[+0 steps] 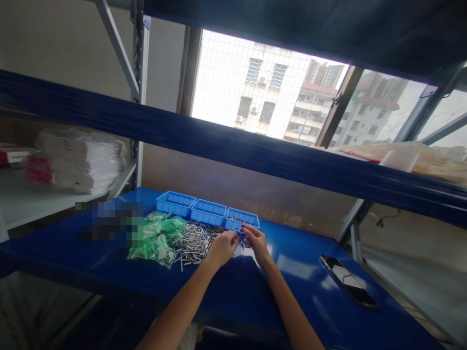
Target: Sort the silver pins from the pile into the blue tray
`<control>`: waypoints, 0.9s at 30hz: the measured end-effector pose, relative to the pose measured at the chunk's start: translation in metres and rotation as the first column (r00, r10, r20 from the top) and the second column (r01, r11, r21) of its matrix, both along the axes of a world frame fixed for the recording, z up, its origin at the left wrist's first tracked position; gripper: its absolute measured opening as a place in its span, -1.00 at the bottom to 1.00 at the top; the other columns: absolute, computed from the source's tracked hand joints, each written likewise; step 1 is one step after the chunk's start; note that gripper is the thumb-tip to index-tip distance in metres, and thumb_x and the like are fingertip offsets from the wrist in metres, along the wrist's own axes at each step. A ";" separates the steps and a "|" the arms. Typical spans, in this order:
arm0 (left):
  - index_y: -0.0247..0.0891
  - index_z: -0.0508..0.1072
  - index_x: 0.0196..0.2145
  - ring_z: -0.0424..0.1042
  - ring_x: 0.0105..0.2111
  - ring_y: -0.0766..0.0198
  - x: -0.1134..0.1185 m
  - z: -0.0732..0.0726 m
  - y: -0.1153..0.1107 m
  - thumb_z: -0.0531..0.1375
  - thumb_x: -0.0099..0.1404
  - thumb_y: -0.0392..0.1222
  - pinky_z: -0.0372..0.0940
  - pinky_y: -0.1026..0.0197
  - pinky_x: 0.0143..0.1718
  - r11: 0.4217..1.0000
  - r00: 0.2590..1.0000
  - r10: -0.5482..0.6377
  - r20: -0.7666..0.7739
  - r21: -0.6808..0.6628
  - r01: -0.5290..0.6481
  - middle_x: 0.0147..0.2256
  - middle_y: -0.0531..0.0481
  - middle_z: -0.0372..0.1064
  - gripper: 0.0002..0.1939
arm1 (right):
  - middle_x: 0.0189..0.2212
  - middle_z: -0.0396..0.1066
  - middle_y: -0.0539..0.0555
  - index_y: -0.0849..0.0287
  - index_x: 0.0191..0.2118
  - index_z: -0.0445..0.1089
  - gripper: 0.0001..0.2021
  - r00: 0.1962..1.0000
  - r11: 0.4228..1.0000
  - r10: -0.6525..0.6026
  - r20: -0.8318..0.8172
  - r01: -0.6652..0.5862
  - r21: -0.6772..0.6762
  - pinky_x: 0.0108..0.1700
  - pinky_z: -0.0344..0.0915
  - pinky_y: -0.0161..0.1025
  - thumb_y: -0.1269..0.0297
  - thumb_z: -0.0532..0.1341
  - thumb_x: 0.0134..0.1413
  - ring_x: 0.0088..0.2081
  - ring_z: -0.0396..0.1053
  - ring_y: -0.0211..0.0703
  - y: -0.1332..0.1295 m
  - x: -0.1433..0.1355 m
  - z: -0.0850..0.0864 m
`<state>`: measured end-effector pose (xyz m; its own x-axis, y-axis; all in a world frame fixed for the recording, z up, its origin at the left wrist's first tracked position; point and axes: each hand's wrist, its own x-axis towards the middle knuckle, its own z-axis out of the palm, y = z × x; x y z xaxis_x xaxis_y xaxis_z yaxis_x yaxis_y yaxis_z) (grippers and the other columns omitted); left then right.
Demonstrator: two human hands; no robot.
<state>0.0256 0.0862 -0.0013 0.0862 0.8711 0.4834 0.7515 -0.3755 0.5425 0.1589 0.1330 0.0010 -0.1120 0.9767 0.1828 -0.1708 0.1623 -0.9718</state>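
My left hand [223, 247] and my right hand [256, 241] are close together over the blue tabletop, fingers bent and closed. Something thin and dark shows at the right fingertips, too small to name. What the left fingers hold, if anything, is hidden. Beside my left hand lies a loose pile of slim silvery metal pins [195, 241], with darker ones behind. Just past my hands stands a blue plastic bin [242, 215] with some metal pieces inside. Two more blue bins, the middle bin [207, 212] and the left bin [175, 203], continue the row.
Green-tinted plastic bags [156, 240] are heaped left of the pins. A smartphone [348, 281] lies on the blue table [292, 287] at right. A blue shelf beam [233, 146] crosses above the bins. Stacked white packages [87, 158] sit on a side shelf.
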 end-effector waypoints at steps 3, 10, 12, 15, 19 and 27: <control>-0.22 0.38 -0.35 0.36 -0.36 0.27 0.002 0.001 0.000 -0.04 0.26 -0.21 0.17 0.28 -0.31 1.000 1.000 -0.006 0.008 0.018 0.006 -0.37 -0.02 0.38 -0.79 | -0.50 0.42 0.05 0.22 -0.37 0.48 -0.66 0.999 1.000 -0.010 0.036 0.010 0.007 -0.68 0.10 -0.42 0.11 0.33 -0.34 -0.66 0.18 -0.38 0.001 -0.001 -0.002; -0.20 0.38 -0.26 0.36 -0.31 0.29 0.004 0.003 0.000 -0.06 0.26 -0.24 0.21 0.27 -0.25 1.000 0.997 0.003 0.077 0.026 -0.005 -0.30 -0.02 0.36 -0.77 | -0.59 0.38 0.01 0.23 -0.41 0.47 -0.65 0.995 0.998 -0.062 0.082 0.061 0.009 -0.68 0.09 -0.41 0.06 0.33 -0.35 -0.68 0.16 -0.39 0.002 -0.001 -0.003; -0.21 0.38 -0.26 0.35 -0.30 0.29 0.003 0.004 0.000 -0.05 0.25 -0.25 0.22 0.26 -0.23 0.997 0.992 0.047 0.117 0.049 -0.053 -0.26 -0.03 0.33 -0.78 | -0.58 0.38 0.01 0.23 -0.42 0.47 -0.65 0.993 0.997 -0.083 0.082 0.082 0.008 -0.68 0.09 -0.41 0.06 0.33 -0.35 -0.68 0.15 -0.39 0.002 -0.001 -0.003; -0.24 0.37 -0.27 0.35 -0.30 0.27 0.001 0.006 0.001 -0.04 0.23 -0.25 0.25 0.24 -0.25 0.984 0.970 0.145 0.194 0.073 -0.162 -0.22 -0.07 0.28 -0.79 | -0.53 0.41 0.03 0.23 -0.42 0.47 -0.66 0.989 0.992 -0.122 0.088 0.122 0.004 -0.68 0.10 -0.40 0.06 0.32 -0.35 -0.67 0.17 -0.39 0.000 0.001 -0.001; -0.25 0.38 -0.31 0.35 -0.33 0.27 -0.001 0.009 0.001 -0.02 0.20 -0.26 0.26 0.24 -0.32 0.957 0.925 0.260 0.277 0.055 -0.286 -0.22 -0.08 0.23 -0.81 | -0.50 0.42 0.05 0.23 -0.42 0.47 -0.66 0.982 0.991 -0.132 0.132 0.130 0.021 -0.64 0.16 -0.40 0.07 0.31 -0.33 -0.59 0.27 -0.32 -0.006 0.001 0.006; -0.24 0.33 -0.43 0.31 -0.26 0.23 0.006 0.019 -0.004 -0.06 0.13 -0.37 0.24 0.20 -0.23 0.953 0.895 0.277 0.350 0.019 -0.302 -0.23 -0.07 0.22 -0.81 | -0.42 0.45 0.10 0.22 -0.32 0.45 -0.66 0.987 0.993 -0.085 0.137 0.073 0.091 -0.56 0.31 -0.36 0.08 0.27 -0.23 -0.38 0.42 -0.12 -0.005 -0.007 0.011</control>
